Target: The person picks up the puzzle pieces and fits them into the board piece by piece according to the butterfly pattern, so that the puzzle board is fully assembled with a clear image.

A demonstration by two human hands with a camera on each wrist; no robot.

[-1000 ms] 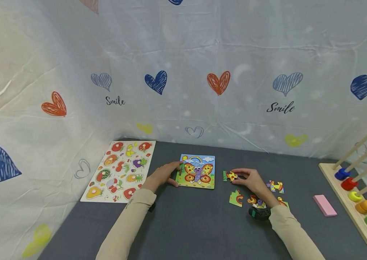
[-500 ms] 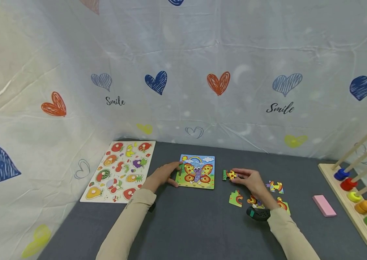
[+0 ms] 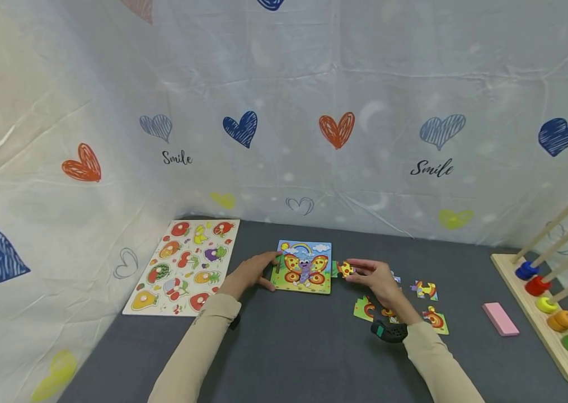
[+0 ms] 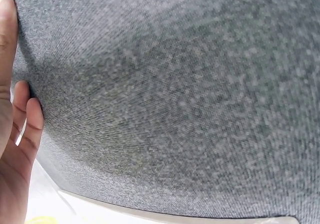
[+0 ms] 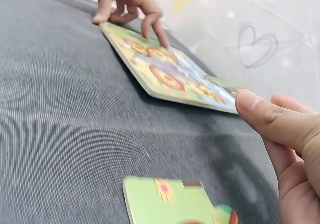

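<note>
While the left hand (image 3: 250, 272) rests on the left edge of the butterfly board (image 3: 305, 266), fingers curled over its rim and pressing it to the desk (image 3: 289, 341), the right hand (image 3: 371, 275) pinches a puzzle piece (image 3: 343, 269) between thumb and fingertips — the piece sits just beside the board's right edge, touching or nearly so. From the right wrist, only the thumb (image 5: 265, 115) and the board's near corner show; the pinched piece itself is hidden there. Just behind the right hand's wrist lie more loose pieces: a green one (image 3: 363, 308) nearest, others (image 3: 427, 290) to its right. Well to the left of the left hand lies a fruit board (image 3: 183, 266). Far right of the right hand — a pink block (image 3: 501, 318) and a peg rack (image 3: 540, 305) with coloured rings.
</note>
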